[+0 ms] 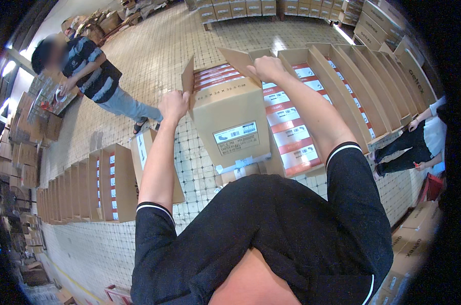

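Observation:
In front of me stands a tall brown cardboard carton [225, 119] with its top open and a printed label on the near side. Red and white shoeboxes [215, 75] fill its inside in a row. My left hand [174, 105] is closed at the carton's left side, by the raised left flap [188, 71]. On the other side my right hand [268, 68] is closed on the raised right flap [236, 60]. The fingertips of both hands are partly hidden. Against the carton's right side is another open carton with red and white shoeboxes [289, 127].
A row of open cartons [362, 86] runs off to the right, another row [83, 188] to the left. One person [95, 71] stands at the left, another [413, 142] at the right. Stacked closed cartons [235, 9] stand at the back on the tiled floor [159, 35].

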The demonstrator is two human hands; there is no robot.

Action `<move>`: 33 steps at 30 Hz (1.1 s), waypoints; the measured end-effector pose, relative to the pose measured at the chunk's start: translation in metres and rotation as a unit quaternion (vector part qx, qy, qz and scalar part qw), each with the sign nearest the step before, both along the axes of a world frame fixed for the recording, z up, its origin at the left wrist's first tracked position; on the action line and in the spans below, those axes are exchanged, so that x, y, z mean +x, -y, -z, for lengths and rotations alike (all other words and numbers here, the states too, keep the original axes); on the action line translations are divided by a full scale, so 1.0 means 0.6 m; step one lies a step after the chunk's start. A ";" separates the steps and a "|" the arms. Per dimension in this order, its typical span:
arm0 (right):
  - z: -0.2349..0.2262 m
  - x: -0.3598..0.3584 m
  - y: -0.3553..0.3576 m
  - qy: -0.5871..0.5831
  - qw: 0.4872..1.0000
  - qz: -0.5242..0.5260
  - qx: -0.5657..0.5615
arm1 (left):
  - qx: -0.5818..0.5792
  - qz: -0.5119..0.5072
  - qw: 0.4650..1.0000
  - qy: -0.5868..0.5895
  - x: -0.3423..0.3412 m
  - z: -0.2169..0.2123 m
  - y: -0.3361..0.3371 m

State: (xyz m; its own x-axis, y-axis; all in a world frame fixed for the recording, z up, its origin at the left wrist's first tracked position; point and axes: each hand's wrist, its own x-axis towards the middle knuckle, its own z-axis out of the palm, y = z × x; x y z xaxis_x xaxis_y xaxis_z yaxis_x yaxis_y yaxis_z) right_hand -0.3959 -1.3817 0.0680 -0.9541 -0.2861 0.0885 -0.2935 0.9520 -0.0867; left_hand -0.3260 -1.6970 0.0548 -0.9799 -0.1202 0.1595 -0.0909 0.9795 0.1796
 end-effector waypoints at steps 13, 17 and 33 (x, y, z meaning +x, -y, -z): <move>0.152 0.221 -0.016 0.061 0.998 0.020 0.000 | 0.025 0.045 0.995 0.080 0.216 0.163 -0.029; 0.275 0.404 -0.005 0.281 0.956 0.080 0.025 | 0.085 0.056 0.963 0.251 0.383 0.318 -0.055; 0.461 0.384 0.155 0.205 0.975 -0.076 0.044 | 0.239 0.089 0.924 0.284 0.367 0.338 -0.083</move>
